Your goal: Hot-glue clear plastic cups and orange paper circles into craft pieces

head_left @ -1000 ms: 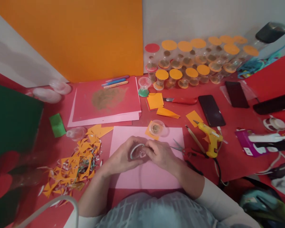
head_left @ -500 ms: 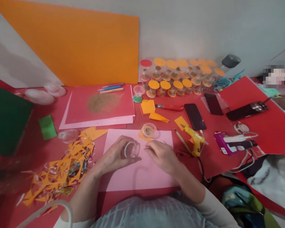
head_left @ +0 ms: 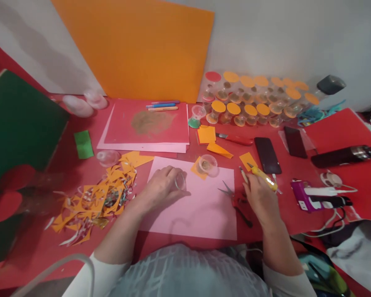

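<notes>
My left hand (head_left: 165, 183) is closed around a small clear plastic cup (head_left: 179, 180), its rim facing right above a pink sheet of paper (head_left: 200, 214). Over on the right, my right hand (head_left: 261, 198) has its fingers wrapped over a yellow hot glue gun (head_left: 265, 178), whose handle is hidden under the palm. A pencil-like stick (head_left: 244, 175) lies by those fingertips. Red-handled scissors (head_left: 233, 197) rest partly on the pink sheet. Behind the sheet, another clear cup (head_left: 209, 166) holding brownish grains sits on an orange paper square (head_left: 198, 168).
Orange paper scraps (head_left: 102, 198) are heaped at left. Several orange-topped cup pairs (head_left: 250, 110) line the wall. A red-handled knife (head_left: 239, 140), phone (head_left: 267, 155), purple power strip (head_left: 302, 196) and cords occupy the right. Markers (head_left: 162, 106) lie on stacked red sheets (head_left: 117, 132).
My right hand has moved right, from beside the cup to the glue gun, and closed on it. The scissors have come into sight. My left hand keeps the cup; the view has shifted left.
</notes>
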`<state>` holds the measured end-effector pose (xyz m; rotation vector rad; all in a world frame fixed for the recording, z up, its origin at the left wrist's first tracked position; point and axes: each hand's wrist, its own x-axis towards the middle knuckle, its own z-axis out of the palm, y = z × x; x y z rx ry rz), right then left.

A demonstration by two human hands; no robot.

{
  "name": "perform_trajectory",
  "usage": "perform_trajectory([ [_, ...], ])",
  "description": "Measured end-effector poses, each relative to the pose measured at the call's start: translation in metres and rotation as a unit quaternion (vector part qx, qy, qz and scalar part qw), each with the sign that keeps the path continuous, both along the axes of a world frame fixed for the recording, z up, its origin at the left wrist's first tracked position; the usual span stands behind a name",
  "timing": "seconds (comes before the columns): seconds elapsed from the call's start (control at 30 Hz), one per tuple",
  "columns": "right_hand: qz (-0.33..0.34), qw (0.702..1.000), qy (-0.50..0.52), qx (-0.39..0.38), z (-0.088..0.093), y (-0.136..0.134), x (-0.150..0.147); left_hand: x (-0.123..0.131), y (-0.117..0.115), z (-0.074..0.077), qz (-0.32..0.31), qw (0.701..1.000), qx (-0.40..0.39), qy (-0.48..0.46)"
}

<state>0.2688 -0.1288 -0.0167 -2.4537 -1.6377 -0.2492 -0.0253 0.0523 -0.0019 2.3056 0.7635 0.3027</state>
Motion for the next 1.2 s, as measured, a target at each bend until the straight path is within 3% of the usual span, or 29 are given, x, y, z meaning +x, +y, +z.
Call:
perform_trajectory([
  [0.13,0.003,1.000,-0.015,0.020,-0.002,0.004,0.006,0.001,0.007,-0.012,0.007,1.000,0.000,-0.013],
  [0.27,0.020,0.996,-0.005,0.091,0.012,0.003,0.002,-0.001,0.007,-0.016,0.018,1.000,0.000,-0.025],
  [0.37,0.081,0.979,0.088,0.165,0.031,0.000,-0.016,-0.002,0.003,-0.014,0.014,1.000,0.016,-0.023],
  [0.47,0.144,0.956,0.217,0.131,0.044,0.003,-0.047,-0.002,-0.002,-0.014,0.004,0.998,0.052,-0.034],
  [0.6,0.218,0.918,0.323,0.072,0.037,0.021,-0.088,-0.001,-0.006,-0.016,0.003,0.989,0.132,-0.061],
  [0.77,0.236,0.919,0.308,0.065,0.029,0.051,-0.115,-0.005,-0.009,-0.011,0.010,0.983,0.178,-0.048],
  [0.9,0.249,0.920,0.297,0.058,0.031,0.064,-0.120,-0.006,-0.011,-0.008,0.027,0.979,0.202,-0.013],
  [1.07,0.232,0.920,0.306,0.082,0.019,0.062,-0.117,0.000,-0.015,-0.008,0.072,0.970,0.234,-0.014],
  [1.2,0.237,0.927,0.289,0.040,0.017,0.058,-0.114,-0.001,-0.015,-0.003,0.057,0.973,0.224,0.010],
])
